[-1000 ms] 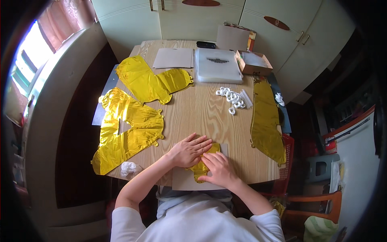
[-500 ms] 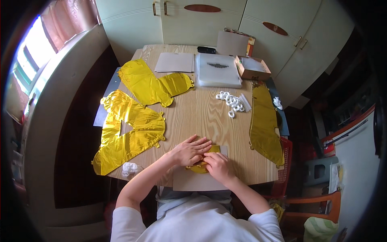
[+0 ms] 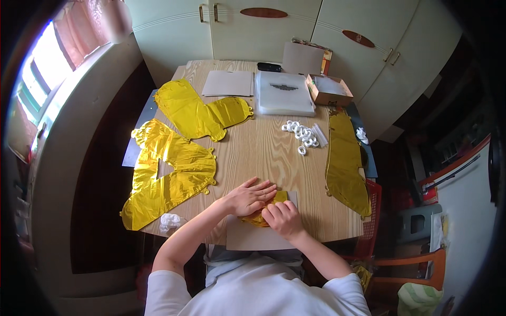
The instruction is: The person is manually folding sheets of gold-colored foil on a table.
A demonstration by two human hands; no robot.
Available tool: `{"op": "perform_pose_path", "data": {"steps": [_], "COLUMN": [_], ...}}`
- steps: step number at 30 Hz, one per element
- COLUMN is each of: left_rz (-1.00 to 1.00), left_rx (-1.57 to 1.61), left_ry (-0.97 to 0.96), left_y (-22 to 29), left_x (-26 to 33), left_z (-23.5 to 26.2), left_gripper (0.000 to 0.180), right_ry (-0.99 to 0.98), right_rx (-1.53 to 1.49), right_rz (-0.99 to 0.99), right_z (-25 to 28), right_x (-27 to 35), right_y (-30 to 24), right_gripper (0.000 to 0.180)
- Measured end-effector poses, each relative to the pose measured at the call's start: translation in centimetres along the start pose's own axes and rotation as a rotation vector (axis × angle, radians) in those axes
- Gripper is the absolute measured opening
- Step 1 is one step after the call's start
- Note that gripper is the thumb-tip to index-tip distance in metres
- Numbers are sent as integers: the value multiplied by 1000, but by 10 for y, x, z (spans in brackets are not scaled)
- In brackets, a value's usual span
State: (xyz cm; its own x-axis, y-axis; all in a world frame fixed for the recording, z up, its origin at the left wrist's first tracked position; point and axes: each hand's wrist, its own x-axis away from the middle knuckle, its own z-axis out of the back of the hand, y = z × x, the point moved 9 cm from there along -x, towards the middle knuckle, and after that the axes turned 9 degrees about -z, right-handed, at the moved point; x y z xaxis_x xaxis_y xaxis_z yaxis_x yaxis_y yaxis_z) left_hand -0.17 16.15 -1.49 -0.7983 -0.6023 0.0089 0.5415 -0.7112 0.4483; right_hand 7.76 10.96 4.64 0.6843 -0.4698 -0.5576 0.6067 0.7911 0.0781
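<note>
In front of me, a folded gold foil balloon (image 3: 281,197) lies on a sheet of grey cardboard (image 3: 253,238) at the table's near edge. Spread flat across the foil, my left hand (image 3: 249,198) presses it from the left with its fingers stretched out. My right hand (image 3: 284,218) is closed, its curled fingers pinching the foil's right side close to my left fingertips. Both hands hide much of the balloon. Flat gold foil balloons lie around the table: one at the near left (image 3: 182,184), one at the far left (image 3: 190,113), and one along the right edge (image 3: 348,163).
White ribbon-like rings (image 3: 303,132) lie right of centre beside small clear strips (image 3: 320,135). Farther back are clear plastic bags (image 3: 284,97), cardboard sheets (image 3: 227,83) and an open box (image 3: 330,92). Crumpled white tissue (image 3: 170,222) sits near my left forearm. A red basket (image 3: 373,210) stands at the right.
My right fingers have curled in more tightly and shifted slightly toward me and to the left on the foil. My left hand stays flat in nearly the same place.
</note>
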Motion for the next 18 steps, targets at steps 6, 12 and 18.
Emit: {"op": "perform_pose_path", "data": {"steps": [6,12,18], "left_rz": [2,1,2], "left_rx": [13,11,11], "left_ry": [5,-5,-17], "left_y": [-1,-1,-1], "left_x": [0,1,0], "left_z": [-1,-1,-2], "left_gripper": [65,65,65], "right_ry": [-47,-17,0], "right_rx": [-42,-93,-71], "right_rz": [-38,-88,-92], "right_z": [-1,1,-2], "right_x": [-1,-1,0], "right_y": [-2,-5,-6], "right_gripper": [7,6,6]}}
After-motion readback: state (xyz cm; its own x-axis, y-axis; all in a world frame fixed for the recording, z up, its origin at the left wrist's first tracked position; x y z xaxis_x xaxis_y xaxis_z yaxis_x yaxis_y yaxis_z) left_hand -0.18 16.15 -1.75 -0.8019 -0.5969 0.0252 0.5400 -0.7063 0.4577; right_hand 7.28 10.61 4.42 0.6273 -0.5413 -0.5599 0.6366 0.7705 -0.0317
